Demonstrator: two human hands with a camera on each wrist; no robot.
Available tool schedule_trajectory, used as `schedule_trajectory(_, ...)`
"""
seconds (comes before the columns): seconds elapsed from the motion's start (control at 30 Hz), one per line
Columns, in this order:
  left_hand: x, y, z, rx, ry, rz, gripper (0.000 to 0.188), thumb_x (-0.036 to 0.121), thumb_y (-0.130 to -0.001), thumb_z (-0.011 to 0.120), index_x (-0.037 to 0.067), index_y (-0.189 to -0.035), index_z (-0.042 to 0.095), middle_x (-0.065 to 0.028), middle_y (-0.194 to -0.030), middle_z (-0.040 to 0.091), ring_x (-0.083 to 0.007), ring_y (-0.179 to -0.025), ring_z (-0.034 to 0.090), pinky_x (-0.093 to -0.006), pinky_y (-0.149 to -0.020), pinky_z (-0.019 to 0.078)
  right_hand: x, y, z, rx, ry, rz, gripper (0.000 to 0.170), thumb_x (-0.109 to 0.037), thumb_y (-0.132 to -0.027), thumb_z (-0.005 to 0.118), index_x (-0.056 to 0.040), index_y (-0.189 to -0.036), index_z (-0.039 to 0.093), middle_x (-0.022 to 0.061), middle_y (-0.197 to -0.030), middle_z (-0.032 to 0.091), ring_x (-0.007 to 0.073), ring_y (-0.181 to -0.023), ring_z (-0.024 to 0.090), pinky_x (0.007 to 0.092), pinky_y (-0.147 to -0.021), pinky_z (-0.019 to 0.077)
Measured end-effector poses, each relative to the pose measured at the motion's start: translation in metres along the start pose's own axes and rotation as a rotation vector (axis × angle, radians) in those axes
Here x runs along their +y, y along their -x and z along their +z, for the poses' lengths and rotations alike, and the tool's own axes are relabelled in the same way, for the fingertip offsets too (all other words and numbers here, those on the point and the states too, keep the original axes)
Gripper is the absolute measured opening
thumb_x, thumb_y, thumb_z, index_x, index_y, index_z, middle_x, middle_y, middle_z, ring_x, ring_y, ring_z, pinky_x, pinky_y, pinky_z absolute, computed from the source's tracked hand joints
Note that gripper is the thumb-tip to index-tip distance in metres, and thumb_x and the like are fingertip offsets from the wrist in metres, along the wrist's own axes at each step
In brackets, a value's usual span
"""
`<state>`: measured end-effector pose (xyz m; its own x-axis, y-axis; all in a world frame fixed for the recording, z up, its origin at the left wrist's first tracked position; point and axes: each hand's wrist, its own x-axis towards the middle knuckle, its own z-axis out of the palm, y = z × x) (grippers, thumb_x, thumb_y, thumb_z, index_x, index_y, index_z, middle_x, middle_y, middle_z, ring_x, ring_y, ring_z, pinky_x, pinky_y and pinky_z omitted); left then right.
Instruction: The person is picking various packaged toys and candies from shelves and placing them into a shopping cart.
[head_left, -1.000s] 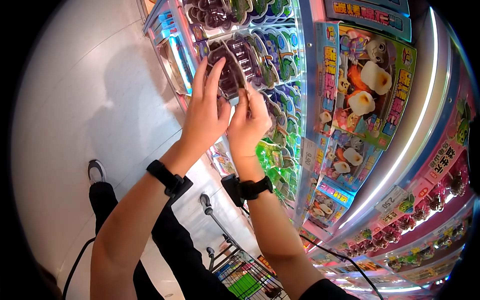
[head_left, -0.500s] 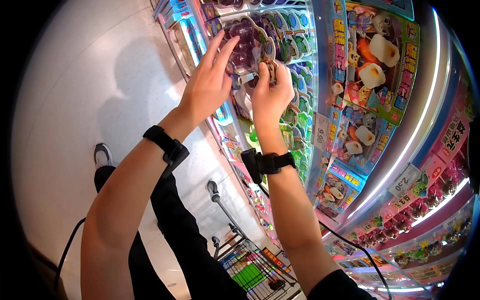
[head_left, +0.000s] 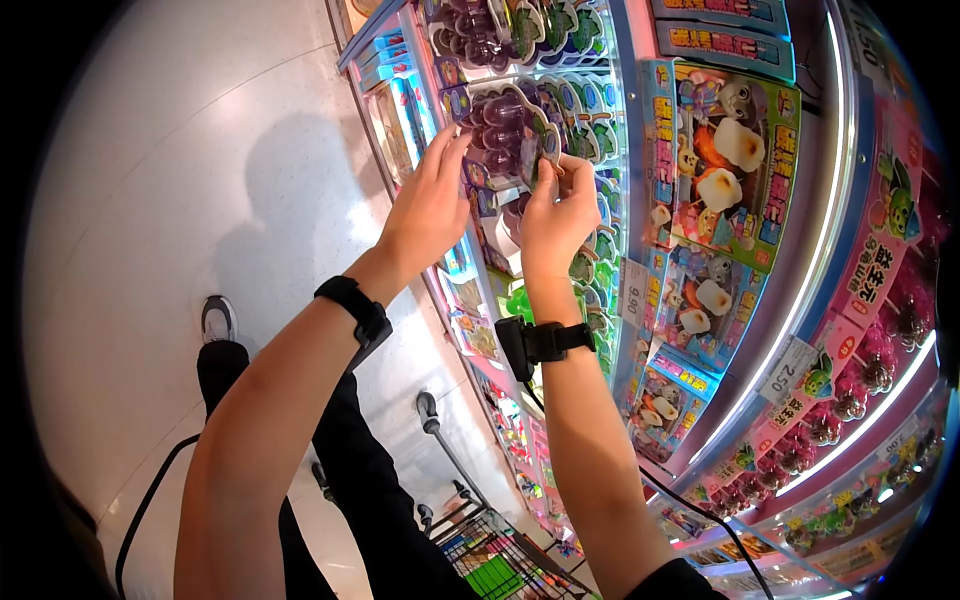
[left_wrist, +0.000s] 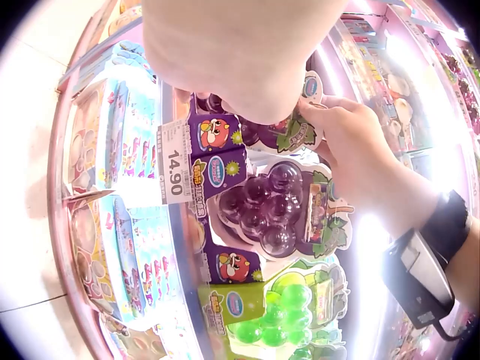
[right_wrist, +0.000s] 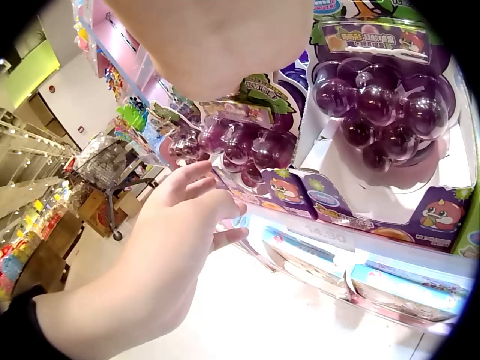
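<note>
My right hand pinches the leafy card at the top of a grape-shaped pack, whose clear blister shows round purple pieces. The pack sits at the front of its shelf row, face toward me. My left hand is beside the pack's front edge, fingers extended, fingertips close to the blister. In the right wrist view the left hand has its fingers loosely spread near the purple display box. Another purple grape pack stands in the neighbouring row in the left wrist view.
Green grape packs fill a row beside the purple ones. A price label runs along the shelf edge. Marshmallow-picture boxes and lollipops line the shelves to the right. A shopping cart stands on the floor below.
The pack, earlier tilted edge-on between both hands, now faces me in its row. My left hand has drawn back from over the blister to its front edge; the right keeps its pinch.
</note>
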<state>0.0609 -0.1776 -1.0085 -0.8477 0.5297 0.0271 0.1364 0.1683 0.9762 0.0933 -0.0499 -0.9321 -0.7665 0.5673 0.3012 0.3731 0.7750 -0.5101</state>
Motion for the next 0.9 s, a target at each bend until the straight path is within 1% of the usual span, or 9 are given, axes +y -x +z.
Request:
schedule_trajectory(0.1, -0.002, 0.025, -0.003, -0.010, -0.042, -0.002, 0.066, -0.009, -0.080, 0.047, 0.000, -0.144, 0.031, -0.0256, -0.142, 0.037, -0.0450, -0.129, 0.043, -0.0442, -0.105, 0.0416, 0.002, -0.002, 0.000, -0.023, 0.014, 0.035, 0.006, -0.003, -0.091, 0.063, 0.0011, -0.095, 0.061, 0.0157, -0.083, 0.065, 0.0299, -0.075, 0.064, 0.0364, -0.070, 0.0501)
schedule_trajectory(0.2, 0.006, 0.043, -0.015, -0.113, 0.024, -0.128, 0.066, -0.010, -0.080, 0.049, -0.001, -0.143, 0.031, -0.0264, -0.137, 0.040, -0.0456, -0.125, 0.046, -0.0447, -0.104, 0.0429, -0.002, -0.002, -0.003, -0.060, 0.039, 0.013, 0.008, -0.002, -0.090, 0.062, 0.0007, -0.097, 0.060, 0.0158, -0.082, 0.064, 0.0328, -0.075, 0.063, 0.0375, -0.071, 0.0498)
schedule_trajectory(0.3, 0.015, 0.057, -0.026, -0.106, -0.012, -0.085, 0.066, -0.010, -0.079, 0.050, -0.003, -0.142, 0.031, -0.0281, -0.133, 0.042, -0.0467, -0.123, 0.047, -0.0441, -0.103, 0.0431, -0.009, -0.004, -0.008, -0.129, 0.014, 0.043, 0.011, -0.002, -0.090, 0.062, 0.0005, -0.100, 0.060, 0.0160, -0.085, 0.064, 0.0352, -0.077, 0.063, 0.0395, -0.072, 0.0497)
schedule_trajectory(0.37, 0.024, 0.060, -0.034, -0.119, -0.012, -0.072, 0.068, -0.011, -0.077, 0.049, -0.003, -0.142, 0.031, -0.0286, -0.133, 0.042, -0.0475, -0.122, 0.046, -0.0448, -0.104, 0.0424, -0.015, -0.001, -0.009, -0.047, 0.029, -0.056, 0.012, -0.002, -0.090, 0.062, 0.0005, -0.101, 0.060, 0.0160, -0.088, 0.064, 0.0355, -0.079, 0.063, 0.0405, -0.072, 0.0499)
schedule_trajectory(0.4, 0.030, 0.059, -0.041, -0.166, -0.047, -0.078, 0.065, -0.006, -0.080, 0.055, -0.005, -0.140, 0.031, -0.0273, -0.132, 0.043, -0.0444, -0.122, 0.048, -0.0437, -0.103, 0.0452, -0.019, 0.000, -0.011, -0.008, 0.043, -0.104, 0.012, -0.002, -0.090, 0.062, 0.0006, -0.102, 0.060, 0.0160, -0.089, 0.063, 0.0357, -0.080, 0.063, 0.0410, -0.072, 0.0500)
schedule_trajectory(0.67, 0.054, 0.078, -0.074, -0.273, -0.006, -0.286, 0.069, -0.007, -0.085, 0.053, 0.002, -0.147, 0.023, -0.0293, -0.134, 0.043, -0.0454, -0.122, 0.050, -0.0432, -0.097, 0.0477, -0.030, -0.002, -0.017, -0.035, 0.059, -0.013, 0.009, -0.002, -0.090, 0.061, 0.0005, -0.098, 0.063, 0.0171, -0.094, 0.064, 0.0347, -0.083, 0.064, 0.0403, -0.072, 0.0516)
schedule_trajectory(0.8, 0.055, 0.100, -0.082, -0.314, -0.023, -0.297, 0.072, -0.006, -0.086, 0.054, 0.003, -0.149, 0.019, -0.0290, -0.134, 0.044, -0.0450, -0.120, 0.052, -0.0427, -0.096, 0.0479, -0.039, -0.004, -0.022, -0.120, 0.055, 0.114, 0.028, -0.003, -0.088, 0.063, -0.0005, -0.115, 0.056, 0.0174, -0.093, 0.065, 0.0343, -0.084, 0.065, 0.0421, -0.074, 0.0517)
schedule_trajectory(0.83, 0.053, 0.106, -0.083, -0.315, -0.028, -0.304, 0.072, -0.006, -0.086, 0.054, 0.003, -0.149, 0.018, -0.0291, -0.134, 0.045, -0.0450, -0.120, 0.052, -0.0426, -0.096, 0.0481, -0.039, -0.005, -0.023, -0.128, 0.051, 0.112, 0.041, -0.003, -0.088, 0.064, -0.0009, -0.126, 0.050, 0.0174, -0.092, 0.066, 0.0330, -0.084, 0.066, 0.0423, -0.074, 0.0515)
schedule_trajectory(0.9, 0.050, 0.116, -0.087, -0.318, -0.038, -0.321, 0.073, -0.006, -0.086, 0.054, 0.004, -0.149, 0.018, -0.0294, -0.133, 0.045, -0.0451, -0.118, 0.053, -0.0423, -0.095, 0.0485, -0.040, -0.008, -0.026, -0.129, 0.026, 0.152, 0.046, -0.004, -0.088, 0.065, -0.0009, -0.131, 0.048, 0.0172, -0.091, 0.066, 0.0323, -0.084, 0.066, 0.0421, -0.074, 0.0515)
